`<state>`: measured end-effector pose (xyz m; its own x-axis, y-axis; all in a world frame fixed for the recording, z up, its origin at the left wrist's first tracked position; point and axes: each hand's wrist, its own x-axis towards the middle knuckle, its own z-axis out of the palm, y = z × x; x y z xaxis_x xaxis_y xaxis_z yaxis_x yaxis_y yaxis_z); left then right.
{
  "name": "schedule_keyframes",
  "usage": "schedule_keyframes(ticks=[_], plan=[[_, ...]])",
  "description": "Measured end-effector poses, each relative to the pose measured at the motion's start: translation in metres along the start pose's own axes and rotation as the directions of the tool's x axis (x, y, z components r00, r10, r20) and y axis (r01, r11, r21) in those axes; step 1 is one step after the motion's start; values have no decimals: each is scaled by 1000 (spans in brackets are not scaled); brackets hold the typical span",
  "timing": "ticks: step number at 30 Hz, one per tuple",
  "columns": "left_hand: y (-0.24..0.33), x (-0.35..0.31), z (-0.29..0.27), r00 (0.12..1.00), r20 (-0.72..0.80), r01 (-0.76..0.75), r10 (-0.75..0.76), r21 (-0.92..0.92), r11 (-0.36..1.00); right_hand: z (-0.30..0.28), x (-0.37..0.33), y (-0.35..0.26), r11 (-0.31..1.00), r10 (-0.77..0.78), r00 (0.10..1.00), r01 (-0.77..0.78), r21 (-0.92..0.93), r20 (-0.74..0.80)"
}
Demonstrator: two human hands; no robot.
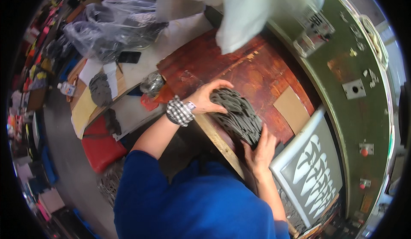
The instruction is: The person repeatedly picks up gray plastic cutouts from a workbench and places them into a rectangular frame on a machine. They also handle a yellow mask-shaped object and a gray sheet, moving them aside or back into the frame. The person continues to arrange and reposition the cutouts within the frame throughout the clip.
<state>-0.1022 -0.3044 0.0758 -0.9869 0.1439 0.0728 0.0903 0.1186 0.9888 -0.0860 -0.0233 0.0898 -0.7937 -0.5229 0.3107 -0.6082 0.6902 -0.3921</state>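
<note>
— Hands on 1 stack (237, 115), why both?
— Left hand (209, 97) fingers curl over its far end, right hand (259, 149) fingers press the near end, squaring the grey pieces on the worktop (257, 74).

Workshop: green press machine (359, 110), cluttered workbench (141, 68).

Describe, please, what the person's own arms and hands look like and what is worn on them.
Both hands are bare, with no gloves. The left hand has a black-and-white checked band around the wrist. The right hand wears nothing visible. Blue sleeves cover the upper arms; the forearms are uncovered.
</note>
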Motion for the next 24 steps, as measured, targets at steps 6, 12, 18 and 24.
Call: schedule_keyframes(ticks=[6,12,18,24], plan=[[-10,6,6,981,-60,-182,185,48,982,-1,-6,25,995,-29,999,25,-99,-44],[-42,11,18,962,-92,-256,257,22,966,28,-6,45,990,-63,967,91,107,-246],[-55,15,18,965,-154,-195,213,122,973,33,-13,38,998,64,981,-57,39,-183],[-8,-18,30,973,-151,-177,177,16,984,-3,-31,-13,988,-27,932,-30,-151,-361]])
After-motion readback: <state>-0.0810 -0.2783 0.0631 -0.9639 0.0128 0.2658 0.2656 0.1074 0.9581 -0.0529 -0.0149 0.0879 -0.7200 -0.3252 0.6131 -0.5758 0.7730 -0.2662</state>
